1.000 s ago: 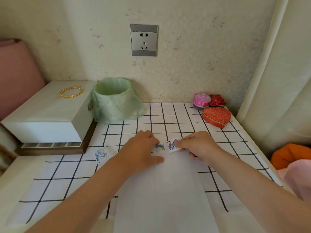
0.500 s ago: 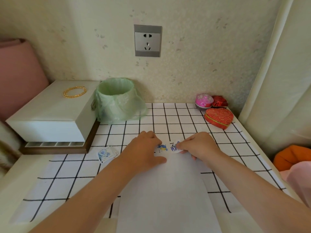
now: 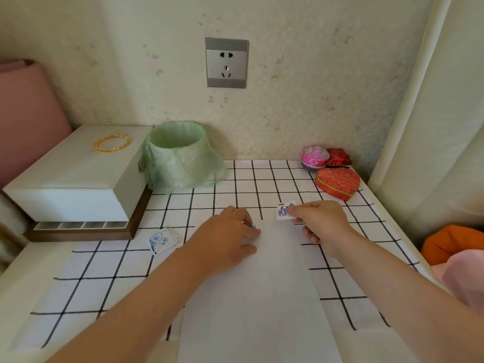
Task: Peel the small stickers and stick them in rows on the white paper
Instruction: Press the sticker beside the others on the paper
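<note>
A white paper [image 3: 262,297] lies lengthwise on the checked tablecloth in front of me. My left hand [image 3: 225,239] lies on its far left corner, fingers over a small blue sticker [image 3: 253,226] of which only an edge shows. My right hand [image 3: 319,221] pinches a small square sticker piece with a blue figure [image 3: 284,210] and holds it just above the paper's far right corner. A small stack of sticker sheets [image 3: 161,240] lies on the cloth to the left of my left hand.
A white box [image 3: 78,176] with a gold bangle [image 3: 112,143] on top stands at the left. Beside it is a bin with a green bag [image 3: 178,155]. A red heart-shaped box [image 3: 337,182], a pink ball and a red wrapped item sit at the back right.
My right hand has pulled the sticker piece away to the right, apart from the blue sticker. My left hand now covers most of that blue sticker.
</note>
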Tool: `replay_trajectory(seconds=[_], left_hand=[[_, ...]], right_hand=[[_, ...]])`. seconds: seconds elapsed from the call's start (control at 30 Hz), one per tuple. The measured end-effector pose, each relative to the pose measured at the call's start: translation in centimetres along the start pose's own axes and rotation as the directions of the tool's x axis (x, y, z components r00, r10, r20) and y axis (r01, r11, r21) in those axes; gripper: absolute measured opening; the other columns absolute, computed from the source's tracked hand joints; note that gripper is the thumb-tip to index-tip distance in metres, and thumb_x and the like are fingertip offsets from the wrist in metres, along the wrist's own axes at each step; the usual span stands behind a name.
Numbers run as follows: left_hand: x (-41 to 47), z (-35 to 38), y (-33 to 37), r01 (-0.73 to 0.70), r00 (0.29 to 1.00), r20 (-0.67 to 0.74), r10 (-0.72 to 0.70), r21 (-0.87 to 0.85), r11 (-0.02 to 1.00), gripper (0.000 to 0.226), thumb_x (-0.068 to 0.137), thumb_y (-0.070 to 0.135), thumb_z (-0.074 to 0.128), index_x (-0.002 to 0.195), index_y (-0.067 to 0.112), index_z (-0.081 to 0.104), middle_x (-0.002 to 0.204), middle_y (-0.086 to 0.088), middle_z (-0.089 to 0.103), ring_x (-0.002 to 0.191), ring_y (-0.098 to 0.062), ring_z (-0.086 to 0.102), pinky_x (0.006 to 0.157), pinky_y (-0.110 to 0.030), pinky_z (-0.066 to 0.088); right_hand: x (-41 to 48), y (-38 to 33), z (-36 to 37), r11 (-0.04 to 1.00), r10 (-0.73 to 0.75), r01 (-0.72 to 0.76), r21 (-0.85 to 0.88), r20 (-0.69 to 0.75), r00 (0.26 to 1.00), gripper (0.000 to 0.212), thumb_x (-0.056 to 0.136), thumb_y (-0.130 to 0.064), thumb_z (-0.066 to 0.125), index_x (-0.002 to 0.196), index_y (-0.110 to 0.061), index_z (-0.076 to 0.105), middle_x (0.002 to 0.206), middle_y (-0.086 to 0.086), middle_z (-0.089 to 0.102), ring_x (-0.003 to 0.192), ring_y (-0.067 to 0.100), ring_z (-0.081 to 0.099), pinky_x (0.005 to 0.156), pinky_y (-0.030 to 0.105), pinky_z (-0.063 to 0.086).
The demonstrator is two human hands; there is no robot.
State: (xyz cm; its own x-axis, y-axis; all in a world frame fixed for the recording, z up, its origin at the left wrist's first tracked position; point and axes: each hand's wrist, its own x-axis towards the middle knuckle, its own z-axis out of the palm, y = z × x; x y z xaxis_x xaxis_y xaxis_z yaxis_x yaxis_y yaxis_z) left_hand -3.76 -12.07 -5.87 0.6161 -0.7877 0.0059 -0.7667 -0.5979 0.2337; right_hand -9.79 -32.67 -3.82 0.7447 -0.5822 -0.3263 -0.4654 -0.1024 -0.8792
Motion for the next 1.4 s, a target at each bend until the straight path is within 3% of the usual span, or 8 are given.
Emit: replay_trajectory(seconds=[0.2,0.37,0.47,0.8,1.0,1.17,1.3,1.4], left_hand=[[0.0,0.0,0.0,0.027,1.000,-0.004,-0.027,-0.038,0.999,0.040,0.095,0.041,0.058,0.134,0.036,0.059,0.128,0.016,0.049,0.119,-0.008,0.039,0.095,-0.030,0.043],[0.2,0.2,-0.2,0.063,0.998,-0.018,-0.065,-0.083,0.995,0.040,0.091,0.042,0.063,0.129,0.034,0.062,0.124,0.019,0.052,0.118,-0.005,0.042,0.096,-0.029,0.044],[0.2,0.4,-0.3,0.068,0.997,-0.019,-0.070,-0.093,0.993,0.038,0.089,0.042,0.064,0.127,0.034,0.064,0.123,0.020,0.053,0.118,-0.005,0.042,0.096,-0.030,0.044],[0.3,0.2,-0.1,0.080,0.997,-0.009,-0.082,-0.097,0.992,0.039,0.089,0.041,0.064,0.127,0.034,0.063,0.124,0.018,0.053,0.119,-0.006,0.042,0.098,-0.030,0.043],[-0.3,0.5,0.8,-0.023,0.997,-0.066,0.027,0.057,0.998,0.046,0.093,0.034,0.052,0.138,0.046,0.048,0.130,0.012,0.044,0.118,-0.013,0.042,0.086,-0.031,0.045],[0.0,1.5,0.8,-0.161,0.979,-0.110,0.173,0.106,0.981,0.047,0.079,0.020,0.043,0.115,0.031,0.070,0.126,0.006,0.061,0.109,-0.022,0.057,0.070,-0.035,0.051],[0.4,1.9,1.1,-0.150,0.985,-0.080,0.152,0.041,0.988,0.056,0.075,0.020,0.035,0.120,0.025,0.068,0.133,0.011,0.059,0.117,-0.018,0.052,0.086,-0.039,0.050],[0.6,1.9,1.5,-0.124,0.988,-0.087,0.127,0.036,0.992,0.056,0.075,0.022,0.034,0.121,0.023,0.065,0.129,0.009,0.059,0.115,-0.018,0.051,0.085,-0.038,0.048]], right_hand=[[-0.8,0.5,0.4,0.987,-0.006,0.028,-0.156,0.140,0.990,0.013,0.080,-0.021,0.082,0.082,-0.010,0.076,0.075,0.005,0.075,0.042,0.014,0.046,0.039,0.018,0.029],[-0.7,0.6,0.8,0.965,-0.064,0.096,-0.243,0.134,0.989,0.015,0.076,-0.027,0.084,0.073,-0.013,0.078,0.064,0.004,0.072,0.040,0.012,0.043,0.036,0.014,0.029],[-0.4,0.8,1.0,0.952,-0.077,0.108,-0.285,0.118,0.990,0.020,0.074,-0.033,0.084,0.068,-0.014,0.078,0.070,0.012,0.074,0.042,0.015,0.045,0.043,0.019,0.031],[-0.2,0.9,1.2,0.942,-0.081,0.109,-0.319,0.099,0.992,0.020,0.074,-0.031,0.083,0.069,-0.013,0.078,0.059,0.005,0.067,0.041,0.016,0.045,0.047,0.020,0.036],[0.2,0.8,1.8,0.912,-0.066,0.093,-0.400,0.081,0.995,0.016,0.073,-0.031,0.086,0.072,-0.016,0.079,0.069,-0.004,0.075,0.045,0.009,0.051,0.052,0.020,0.043],[0.7,1.1,2.3,0.826,-0.133,0.123,-0.550,0.021,0.991,0.020,0.069,-0.034,0.084,0.068,-0.016,0.078,0.070,0.002,0.074,0.066,0.021,0.070,0.067,0.035,0.059],[0.6,0.9,2.0,0.700,-0.212,0.141,-0.700,-0.016,0.977,0.035,0.068,-0.053,0.081,0.076,-0.020,0.075,0.074,-0.003,0.071,0.073,0.019,0.068,0.061,0.028,0.053],[0.1,0.9,1.3,0.581,-0.284,0.156,-0.799,-0.019,0.959,0.048,0.065,-0.068,0.077,0.083,-0.024,0.074,0.078,-0.006,0.070,0.078,0.018,0.067,0.059,0.025,0.044]])
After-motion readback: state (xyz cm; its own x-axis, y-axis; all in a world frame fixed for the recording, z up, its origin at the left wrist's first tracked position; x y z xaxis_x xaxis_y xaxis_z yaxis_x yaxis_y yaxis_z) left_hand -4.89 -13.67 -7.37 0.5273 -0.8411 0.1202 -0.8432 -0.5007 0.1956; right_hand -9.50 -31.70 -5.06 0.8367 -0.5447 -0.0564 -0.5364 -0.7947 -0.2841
